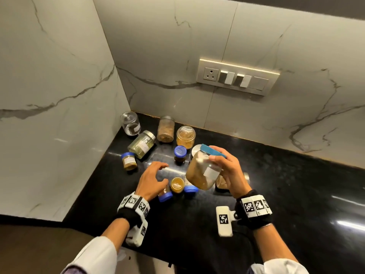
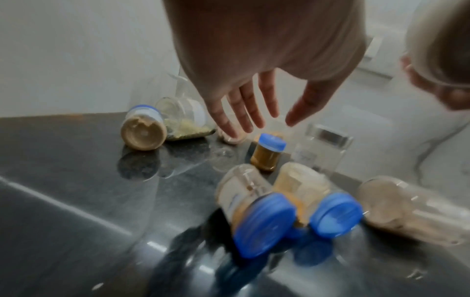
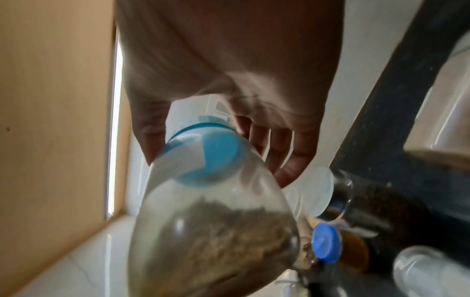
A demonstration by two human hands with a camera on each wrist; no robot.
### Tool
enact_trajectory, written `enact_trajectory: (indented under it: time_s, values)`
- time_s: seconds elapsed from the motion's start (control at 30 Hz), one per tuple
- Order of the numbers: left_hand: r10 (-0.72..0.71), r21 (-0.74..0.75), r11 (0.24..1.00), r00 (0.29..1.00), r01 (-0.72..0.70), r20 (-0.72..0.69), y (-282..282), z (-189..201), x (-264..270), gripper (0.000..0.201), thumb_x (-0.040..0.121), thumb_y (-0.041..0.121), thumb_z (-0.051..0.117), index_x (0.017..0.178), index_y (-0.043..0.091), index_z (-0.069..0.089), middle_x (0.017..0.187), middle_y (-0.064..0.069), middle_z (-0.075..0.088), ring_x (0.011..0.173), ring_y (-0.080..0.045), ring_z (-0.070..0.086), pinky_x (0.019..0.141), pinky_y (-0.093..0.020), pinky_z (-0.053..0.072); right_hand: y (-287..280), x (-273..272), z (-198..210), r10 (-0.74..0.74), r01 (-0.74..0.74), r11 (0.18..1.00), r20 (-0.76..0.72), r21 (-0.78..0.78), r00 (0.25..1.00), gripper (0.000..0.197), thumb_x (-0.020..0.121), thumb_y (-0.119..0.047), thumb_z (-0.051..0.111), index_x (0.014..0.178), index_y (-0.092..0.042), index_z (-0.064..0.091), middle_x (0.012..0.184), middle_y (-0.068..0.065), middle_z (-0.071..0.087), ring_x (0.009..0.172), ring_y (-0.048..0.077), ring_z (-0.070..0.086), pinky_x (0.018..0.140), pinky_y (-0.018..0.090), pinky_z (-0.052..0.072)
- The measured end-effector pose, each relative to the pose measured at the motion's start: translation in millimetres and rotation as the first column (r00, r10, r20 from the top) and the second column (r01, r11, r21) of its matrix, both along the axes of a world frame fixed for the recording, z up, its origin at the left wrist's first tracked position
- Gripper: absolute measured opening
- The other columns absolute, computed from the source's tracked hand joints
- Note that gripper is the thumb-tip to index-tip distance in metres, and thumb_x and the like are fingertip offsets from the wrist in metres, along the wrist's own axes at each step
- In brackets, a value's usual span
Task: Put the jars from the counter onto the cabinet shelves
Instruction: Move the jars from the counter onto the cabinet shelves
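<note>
Wrist tags (image 1: pixel 254 206), R hand (image 1: pixel 232 175) grips white-labelled jar (image 1: pixel 203 171), text unreadable.

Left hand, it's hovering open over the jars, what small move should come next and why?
Probably lower the left hand onto the lying blue-lidded jar beneath it and grip: the hand is empty, while the right hand already holds the big jar.

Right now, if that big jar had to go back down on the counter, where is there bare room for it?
The black counter lies bare to the right of the right hand holding the big jar, and near the front edge. The corner by the marble wall is crowded with jars, as is the spot under the left hand.
</note>
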State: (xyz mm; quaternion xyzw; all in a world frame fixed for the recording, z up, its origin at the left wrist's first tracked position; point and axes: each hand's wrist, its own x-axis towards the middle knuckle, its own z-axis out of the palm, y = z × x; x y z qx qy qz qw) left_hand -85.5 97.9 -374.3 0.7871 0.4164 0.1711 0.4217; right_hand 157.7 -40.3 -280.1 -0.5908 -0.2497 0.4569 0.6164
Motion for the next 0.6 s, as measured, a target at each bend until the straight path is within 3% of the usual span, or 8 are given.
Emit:
enact_trajectory:
  time_s: [0.07, 0.13, 0.2, 0.33, 0.4, 0.47, 0.53, 0.6]
  values:
    - [0.018, -0.018, 1.0, 0.986, -0.015, 0.168, -9.6, 20.8, 4.8, 0.05, 0.074, 0.017, 0.066, 0.123, 0.025, 0.064, 0.121, 0.011, 0.066, 0.114, -0.004, 0.061, 0.093, -0.026, 0.052, 0.5, -6.2, 9.4, 0.028, -0.027, 1.0, -0.117, 0.008, 0.993, 0.053, 0.083, -0.037, 0.07, 0.13, -0.013, 0.07, 0.124, 0.015, 0.075, 0.109, 0.029, 0.071, 0.095, 0.044, 0.056]
    - [-0.004, -0.106, 0.994, 0.958, 0.036, 0.286, -16.0, 42.8, 6.3, 0.051, 0.078, 0.017, 0.067, 0.127, 0.024, 0.063, 0.124, 0.011, 0.067, 0.116, -0.005, 0.063, 0.092, -0.024, 0.054, 2.1, -14.2, 18.7, 0.048, -0.047, 0.999, -0.233, 0.012, 0.971, 0.044, 0.091, -0.039, 0.061, 0.124, -0.012, 0.075, 0.119, 0.015, 0.076, 0.105, 0.028, 0.071, 0.096, 0.046, 0.054]
    - [-0.086, -0.11, 0.986, 0.955, 0.122, 0.285, -18.5, 53.8, 7.2, 0.051, 0.08, 0.02, 0.071, 0.13, 0.028, 0.062, 0.125, 0.013, 0.067, 0.118, -0.006, 0.063, 0.092, -0.024, 0.055, 6.9, -20.0, 24.5, 0.022, -0.021, 1.0, -0.323, 0.004, 0.946, 0.051, 0.094, -0.043, 0.061, 0.127, -0.006, 0.073, 0.118, 0.019, 0.073, 0.105, 0.032, 0.067, 0.1, 0.048, 0.05]
    - [-0.101, 0.063, 0.993, 0.995, 0.101, -0.008, -24.4, 29.9, -5.9, 0.058, 0.075, 0.032, 0.074, 0.13, 0.029, 0.057, 0.129, 0.01, 0.06, 0.119, -0.01, 0.059, 0.097, -0.034, 0.053, 8.5, -29.8, 26.8, -0.118, 0.102, 0.993, -0.403, -0.063, 0.908, 0.063, 0.091, -0.05, 0.065, 0.133, -0.004, 0.069, 0.118, 0.025, 0.07, 0.099, 0.032, 0.068, 0.093, 0.044, 0.053]
    - [0.01, 0.021, 1.0, 0.981, -0.006, -0.193, -30.8, 1.8, -18.4, 0.079, 0.07, 0.04, 0.075, 0.141, 0.021, 0.048, 0.141, 0.0, 0.05, 0.132, -0.022, 0.05, 0.105, -0.039, 0.048, 1.0, -31.3, 18.2, -0.172, 0.135, 0.984, -0.399, -0.119, 0.901, 0.062, 0.084, -0.052, 0.071, 0.13, -0.011, 0.072, 0.122, 0.026, 0.071, 0.101, 0.03, 0.069, 0.092, 0.045, 0.054]
    - [0.055, -0.033, 0.997, 0.931, -0.071, -0.362, -38.7, -27.3, -29.2, 0.107, 0.068, 0.045, 0.083, 0.156, 0.019, 0.029, 0.158, -0.008, 0.028, 0.149, -0.028, 0.031, 0.116, -0.044, 0.04, -11.3, -34.3, 12.6, -0.231, 0.177, 0.968, -0.37, -0.176, 0.9, 0.054, 0.08, -0.051, 0.075, 0.122, -0.017, 0.075, 0.114, 0.02, 0.074, 0.098, 0.027, 0.069, 0.085, 0.043, 0.056]
    - [0.011, -0.026, 0.999, 0.904, -0.025, -0.428, -45.1, -48.7, -33.2, 0.12, 0.066, 0.044, 0.086, 0.162, 0.025, 0.016, 0.166, -0.009, 0.01, 0.156, -0.029, 0.015, 0.121, -0.047, 0.034, -24.2, -37.2, 7.2, -0.286, 0.211, 0.95, -0.361, -0.232, 0.888, 0.05, 0.08, -0.047, 0.078, 0.121, -0.019, 0.072, 0.108, 0.012, 0.076, 0.098, 0.027, 0.071, 0.081, 0.041, 0.06]
    - [-0.055, 0.025, 0.997, 0.893, 0.073, -0.447, -48.3, -56.0, -29.9, 0.115, 0.069, 0.037, 0.083, 0.162, 0.03, 0.017, 0.167, -0.008, 0.01, 0.156, -0.03, 0.018, 0.119, -0.046, 0.035, -37.0, -41.1, 2.3, -0.321, 0.234, 0.934, -0.347, -0.268, 0.881, 0.048, 0.082, -0.044, 0.08, 0.122, -0.02, 0.069, 0.112, 0.012, 0.076, 0.105, 0.029, 0.072, 0.087, 0.046, 0.062]
